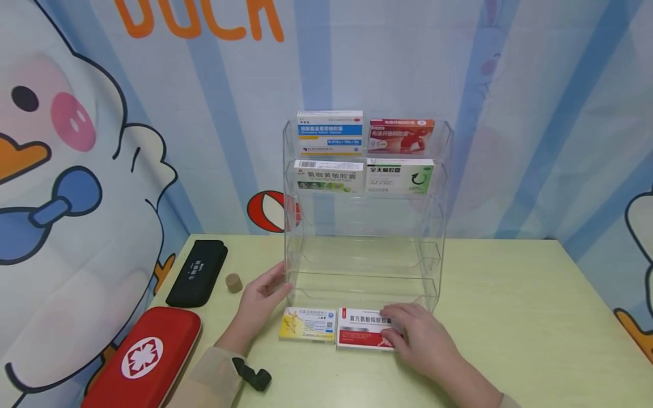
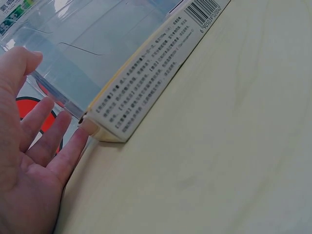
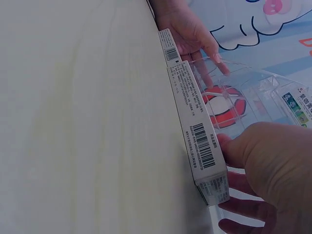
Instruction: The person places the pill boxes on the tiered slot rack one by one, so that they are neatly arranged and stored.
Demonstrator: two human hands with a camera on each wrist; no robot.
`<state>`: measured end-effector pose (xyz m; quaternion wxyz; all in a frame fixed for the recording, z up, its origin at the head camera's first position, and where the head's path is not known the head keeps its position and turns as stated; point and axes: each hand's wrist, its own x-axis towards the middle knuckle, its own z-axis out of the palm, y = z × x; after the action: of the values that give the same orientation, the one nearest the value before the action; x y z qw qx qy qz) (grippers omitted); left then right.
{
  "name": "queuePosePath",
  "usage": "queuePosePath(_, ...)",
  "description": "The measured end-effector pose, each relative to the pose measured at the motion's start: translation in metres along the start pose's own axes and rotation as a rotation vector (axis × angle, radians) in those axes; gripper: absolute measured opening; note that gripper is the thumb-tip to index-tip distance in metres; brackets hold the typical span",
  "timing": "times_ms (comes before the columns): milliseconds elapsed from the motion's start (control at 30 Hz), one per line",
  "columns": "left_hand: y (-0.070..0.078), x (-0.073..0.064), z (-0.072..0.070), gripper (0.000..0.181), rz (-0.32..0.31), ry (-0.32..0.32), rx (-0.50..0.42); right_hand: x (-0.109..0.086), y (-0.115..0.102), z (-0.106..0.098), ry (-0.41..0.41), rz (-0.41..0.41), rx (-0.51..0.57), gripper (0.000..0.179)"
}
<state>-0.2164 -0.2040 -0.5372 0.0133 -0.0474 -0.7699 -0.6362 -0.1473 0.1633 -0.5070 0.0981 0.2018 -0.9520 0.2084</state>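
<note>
A clear acrylic tiered rack stands on the table. My left hand is at its lower left side, the fingers fairly straight against the clear wall in the left wrist view. In front of the rack, a yellow-and-white medicine box and a red-and-white medicine box lie side by side. My right hand rests over the right end of the red-and-white box, thumb and fingertips on its printed face. Beyond that box's end, the other fingers hang loosely in the right wrist view.
Upper tiers hold a blue-and-white box, a red box, a green-and-white box and a white box with a green arrow. At left lie a black pouch, a small cork-like cylinder and a red first-aid case.
</note>
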Motion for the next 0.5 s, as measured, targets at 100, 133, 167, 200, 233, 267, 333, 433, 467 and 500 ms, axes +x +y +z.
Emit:
queuePosePath(100, -0.0004, 0.0004, 0.0002, 0.06, -0.001, -0.001, 0.002, 0.0006, -0.0012, -0.0023, -0.05, 0.042, 0.019, 0.036)
queuePosePath(133, -0.0007, 0.0005, 0.0003, 0.06, -0.002, -0.001, 0.003, 0.0008, -0.0014, -0.0032, -0.067, 0.056, 0.026, 0.037)
queuePosePath(167, -0.001, 0.0006, 0.0003, 0.06, -0.001, -0.001, 0.003, 0.0009, -0.0015, -0.004, -0.083, 0.071, 0.031, 0.038)
queuePosePath(200, -0.0015, 0.0007, 0.0003, 0.06, -0.002, -0.001, 0.005, 0.001, -0.0015, -0.0046, -0.095, 0.084, 0.035, 0.039)
queuePosePath(233, -0.0016, 0.0006, 0.0003, 0.06, -0.003, -0.001, 0.007, 0.001, -0.0013, -0.0051, -0.104, 0.093, 0.039, 0.04)
queuePosePath(267, -0.0015, 0.0004, 0.0002, 0.06, -0.002, -0.001, 0.007, 0.001, -0.001, -0.0054, -0.109, 0.1, 0.042, 0.041)
queuePosePath(333, -0.0016, 0.0003, 0.0003, 0.061, 0.001, 0.0, 0.007, 0.0011, -0.0003, -0.0053, -0.112, 0.105, 0.045, 0.043)
queuePosePath(433, -0.0013, 0.0001, 0.0005, 0.061, 0.008, 0.001, 0.01, 0.0015, 0.0007, -0.0045, -0.103, 0.103, 0.048, 0.044)
queuePosePath(467, -0.0011, 0.0001, 0.0007, 0.061, 0.011, 0.002, 0.008, 0.0017, 0.001, -0.0042, -0.099, 0.101, 0.049, 0.044)
queuePosePath(500, -0.0012, 0.0003, 0.0008, 0.061, 0.015, 0.001, 0.011, 0.0019, 0.0011, -0.0041, -0.093, 0.099, 0.051, 0.044)
